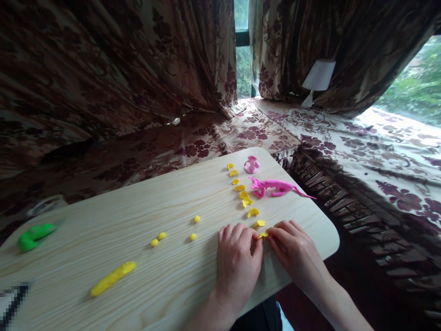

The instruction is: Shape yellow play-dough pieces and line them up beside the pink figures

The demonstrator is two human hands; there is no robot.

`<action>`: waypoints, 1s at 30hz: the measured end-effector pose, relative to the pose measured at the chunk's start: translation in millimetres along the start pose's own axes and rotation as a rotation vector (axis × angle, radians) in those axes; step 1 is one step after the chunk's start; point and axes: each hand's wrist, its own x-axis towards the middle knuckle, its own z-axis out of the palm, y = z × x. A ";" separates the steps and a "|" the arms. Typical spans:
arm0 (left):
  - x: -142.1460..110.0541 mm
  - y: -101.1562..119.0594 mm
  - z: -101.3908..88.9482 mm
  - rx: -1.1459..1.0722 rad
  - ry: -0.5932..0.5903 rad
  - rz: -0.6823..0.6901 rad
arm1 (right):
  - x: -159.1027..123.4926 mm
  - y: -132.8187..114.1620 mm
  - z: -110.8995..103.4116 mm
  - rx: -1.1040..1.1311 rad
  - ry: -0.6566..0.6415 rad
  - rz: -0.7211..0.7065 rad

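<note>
Working over a pale wood-grain table (172, 285), near its rounded right end, with left hand (238, 257) and right hand (296, 250) nearly meeting. Note beyond them a long-tailed pink figure (275, 185), then, well to the left, a thick yellow roll (113, 279) and, at the table's far left, a curved green lump (29, 240). Go smaller to a pink cup-like piece (251, 165) near the far edge, and to a row of thin, curled yellow bits (253, 212) running toward the hands. Find at the row's near end, between both hands, one thin yellow piece (262, 235) – pinched narrowly at its left side by left thumb and finger, at its right by the right hand's fingertips. Cannot tell whether touching the tabletop or just clear of it. Judge it light and soft, probably slightly tacky like modelling dough: apt to dent under a hard squeeze and tear if tugged at a thin edge. Best taken lightly by opposite ends – sparing the middle. Spot, smallest of all, four yellow balls (193, 237) left of the hands, apart from either grip.
</note>
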 end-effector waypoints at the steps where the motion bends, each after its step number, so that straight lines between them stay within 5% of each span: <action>1: -0.5 -0.2 -1.0 -0.006 0.002 0.004 | -0.8 0.0 -1.1 0.006 0.001 -0.006; 30: 2.9 -0.8 -5.0 -0.011 -0.013 0.017 | -3.8 -4.7 1.1 -0.095 0.036 0.016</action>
